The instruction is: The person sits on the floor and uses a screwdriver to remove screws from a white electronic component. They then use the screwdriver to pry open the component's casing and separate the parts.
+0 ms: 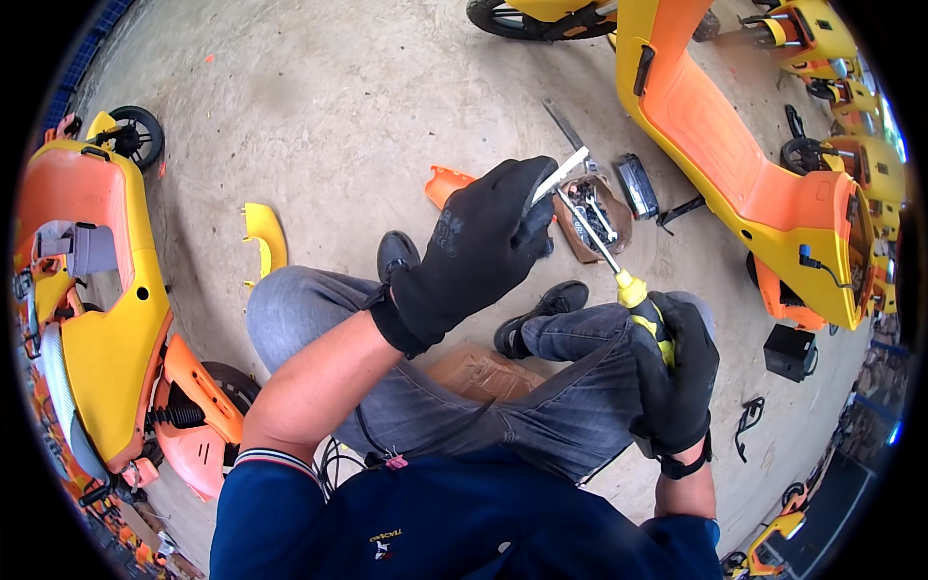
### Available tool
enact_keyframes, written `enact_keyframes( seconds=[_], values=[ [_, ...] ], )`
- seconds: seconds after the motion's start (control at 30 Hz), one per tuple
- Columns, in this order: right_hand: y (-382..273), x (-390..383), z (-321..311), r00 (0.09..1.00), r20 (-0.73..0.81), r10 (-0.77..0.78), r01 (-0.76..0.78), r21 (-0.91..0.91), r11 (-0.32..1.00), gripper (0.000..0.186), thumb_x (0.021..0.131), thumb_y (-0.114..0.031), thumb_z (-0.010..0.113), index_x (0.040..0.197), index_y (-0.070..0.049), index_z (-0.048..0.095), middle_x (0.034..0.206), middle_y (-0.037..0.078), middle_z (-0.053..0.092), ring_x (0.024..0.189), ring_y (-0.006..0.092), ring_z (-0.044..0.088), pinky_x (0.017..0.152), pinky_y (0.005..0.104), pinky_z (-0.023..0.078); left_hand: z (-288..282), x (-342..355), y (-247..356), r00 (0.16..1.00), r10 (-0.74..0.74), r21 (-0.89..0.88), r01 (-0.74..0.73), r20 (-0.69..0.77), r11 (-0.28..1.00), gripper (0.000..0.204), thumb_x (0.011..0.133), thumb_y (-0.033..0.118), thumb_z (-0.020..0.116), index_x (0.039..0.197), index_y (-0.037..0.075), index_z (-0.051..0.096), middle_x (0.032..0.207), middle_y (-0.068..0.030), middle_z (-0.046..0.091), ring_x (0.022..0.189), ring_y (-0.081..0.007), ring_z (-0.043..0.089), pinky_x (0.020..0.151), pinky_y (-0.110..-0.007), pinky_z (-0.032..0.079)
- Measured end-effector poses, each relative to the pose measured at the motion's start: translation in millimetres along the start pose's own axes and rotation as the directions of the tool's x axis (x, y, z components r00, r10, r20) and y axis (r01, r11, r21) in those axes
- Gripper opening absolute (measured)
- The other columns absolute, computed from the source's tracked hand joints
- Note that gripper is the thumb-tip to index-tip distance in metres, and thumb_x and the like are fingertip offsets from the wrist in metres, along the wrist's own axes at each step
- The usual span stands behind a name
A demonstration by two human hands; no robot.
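Note:
My left hand, in a black glove, is closed on a thin, pale part seen nearly edge-on; its kind I cannot make out. A screwdriver with a yellow and black handle is gripped in my gloved right hand. Its shaft slants up and left, and the tip meets or nearly meets the pale part. Just beyond the shaft, an open cardboard box holds wrenches and small dark hardware. My left palm and most of its fingertips are hidden from this side.
Yellow and orange scooters stand at the left and right. A yellow curved panel, an orange piece, a dark case and a black box lie on the concrete floor. Cardboard lies between my legs.

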State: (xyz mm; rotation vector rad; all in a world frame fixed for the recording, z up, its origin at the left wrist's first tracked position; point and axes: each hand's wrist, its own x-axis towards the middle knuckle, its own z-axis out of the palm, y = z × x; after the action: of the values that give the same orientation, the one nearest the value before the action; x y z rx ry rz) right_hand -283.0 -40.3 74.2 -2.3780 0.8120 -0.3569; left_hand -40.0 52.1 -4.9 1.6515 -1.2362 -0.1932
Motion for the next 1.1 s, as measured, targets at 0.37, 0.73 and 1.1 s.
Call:
enact_keyframes(
  seconds=[0.37, 0.73, 1.1],
  values=[
    [1.0, 13.5, -18.4, 0.654, 0.516, 0.553, -0.754, 0.500, 0.426, 0.016, 0.095, -0.014, 0.065, 0.105, -0.002, 0.064, 0.080, 0.002, 0.063, 0.058, 0.0065, 0.055, 0.050, 0.0208, 0.043, 0.6, -1.8, -4.8, 0.997, 0.075, -0.114, -0.071, 0.030, 0.991, 0.052, 0.080, -0.003, 0.071, 0.129, -0.002, 0.055, 0.106, -0.0204, 0.064, 0.090, -0.0381, 0.066, 0.075, -0.044, 0.053],
    [-0.1, 6.3, -3.3, 1.000, 0.016, 0.027, -0.027, 0.032, 0.999, 0.035, 0.083, -0.008, 0.078, 0.114, 0.003, 0.064, 0.097, 0.014, 0.064, 0.086, 0.0268, 0.065, 0.077, 0.0363, 0.051, -1.2, 1.8, -3.1, 1.000, -0.008, -0.079, 0.007, -0.010, 0.997, 0.042, 0.087, 0.003, 0.068, 0.128, -0.001, 0.060, 0.104, -0.0188, 0.071, 0.092, -0.0330, 0.072, 0.080, -0.039, 0.057],
    [0.1, 10.3, 0.7, 0.996, -0.017, -0.093, 0.093, -0.021, 0.995, 0.031, 0.089, -0.011, 0.075, 0.115, 0.002, 0.065, 0.091, 0.013, 0.067, 0.076, 0.0229, 0.066, 0.067, 0.0348, 0.052, 0.8, 0.5, -4.0, 0.999, 0.032, -0.093, -0.032, -0.006, 0.995, 0.038, 0.090, 0.001, 0.065, 0.127, -0.003, 0.056, 0.102, -0.0203, 0.065, 0.086, -0.0373, 0.067, 0.073, -0.043, 0.053]
  ],
)
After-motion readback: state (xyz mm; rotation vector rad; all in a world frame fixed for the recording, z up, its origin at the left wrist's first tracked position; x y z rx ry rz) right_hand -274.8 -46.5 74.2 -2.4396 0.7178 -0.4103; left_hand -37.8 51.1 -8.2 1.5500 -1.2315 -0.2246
